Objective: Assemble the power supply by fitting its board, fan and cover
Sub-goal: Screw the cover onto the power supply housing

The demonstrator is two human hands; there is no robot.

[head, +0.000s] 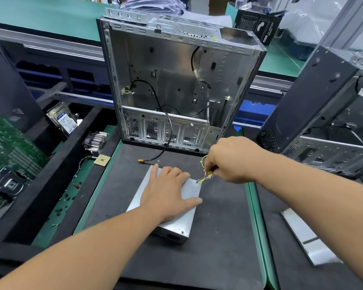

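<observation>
Both forearms reach in from the bottom of the head view, and the left hand [168,191] lies flat, fingers straight, pressing down on the top of the power supply [189,227]. That silver metal box sits on the dark mat of the surface [222,237], just in front of the open computer case [176,80] standing upright behind it. Over at the box's far corner the right hand [231,162] is curled tight, pinching the wire bundle [206,177], yellow and purple leads, right where they exit the housing. Cover looks to be on already, so I'd judge this is cable dressing at the end of assembly.

Handling: the box reads as rigid sheet metal, fairly heavy, smooth and a bit slippery on top, so the flat palm steadies it well; for lifting, grip across the two long sides. Those wires are soft and thin, best held close to the exit hole, never yanked.

Left of the mat, a hard drive [64,120], a heatsink [96,141] and a green motherboard [6,147] wait in foam trays; a loose metal panel [306,239] lies to the right
</observation>
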